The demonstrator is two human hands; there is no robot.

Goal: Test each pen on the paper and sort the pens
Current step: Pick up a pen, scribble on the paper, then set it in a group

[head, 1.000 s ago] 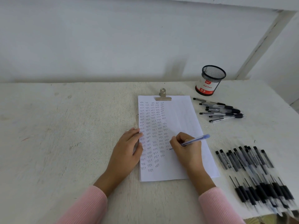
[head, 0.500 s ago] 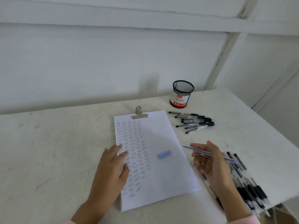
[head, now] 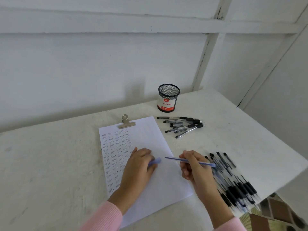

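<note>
Your right hand (head: pixel 195 169) holds the pen (head: pixel 188 161) just off the right edge of the paper (head: pixel 150 130). Its thumb and fingers are curled round the middle of the barrel. The pen lies nearly level, with its long axis running left to right. The bare writing tip points left over the paper, towards the cap (head: pixel 155 161), and the back end points right, away from the paper.

Your left hand (head: pixel 138 167) rests on the middle of the paper, fingers bent over the cap's left end. Blur hides whether they pinch it or only press on it. The cap's other end sticks out towards the tip, near it but apart.

The pen looks light, thin and stiff, and its smooth barrel could slip or roll. A grip near the middle, as now, should steer it best. The cap is small, light and easy to flick away, so take it by its sides.

2 lots of pens lie right of the paper: the small pile (head: pixel 183 125) by its top corner and the large pile (head: pixel 233 180) by its lower right side.
</note>
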